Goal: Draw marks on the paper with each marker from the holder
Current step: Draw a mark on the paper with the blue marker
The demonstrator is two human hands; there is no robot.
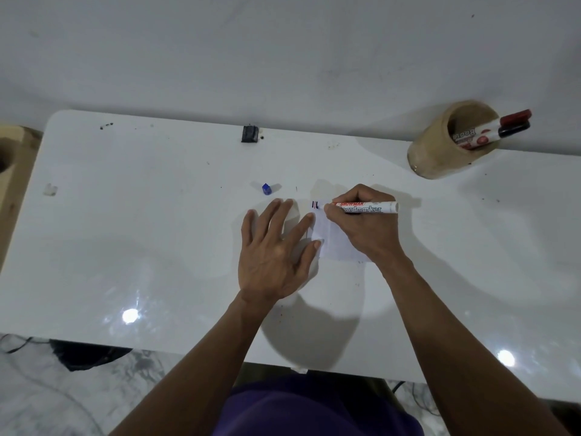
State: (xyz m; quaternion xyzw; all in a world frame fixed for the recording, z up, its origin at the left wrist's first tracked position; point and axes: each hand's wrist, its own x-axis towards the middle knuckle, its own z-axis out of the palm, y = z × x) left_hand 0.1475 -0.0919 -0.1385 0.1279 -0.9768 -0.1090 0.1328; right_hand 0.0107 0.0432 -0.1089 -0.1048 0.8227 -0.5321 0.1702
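A small white paper (333, 243) lies on the white table (157, 231), with short red and blue marks (315, 205) near its top left corner. My right hand (364, 228) grips a white board marker (367, 207), its tip touching the paper beside the marks. My left hand (276, 250) lies flat, fingers spread, pressing the paper's left edge. A tan round holder (440, 149) stands at the back right with two capped markers (500, 130) leaning out of it, one red-capped, one black-capped. A blue cap (266, 189) stands on the table behind my left hand.
A small black object (250, 134) sits at the table's back edge against the white wall. A wooden piece (12, 158) stands off the table's left end. Dark cables and a black shape (88, 354) lie on the floor below the front edge.
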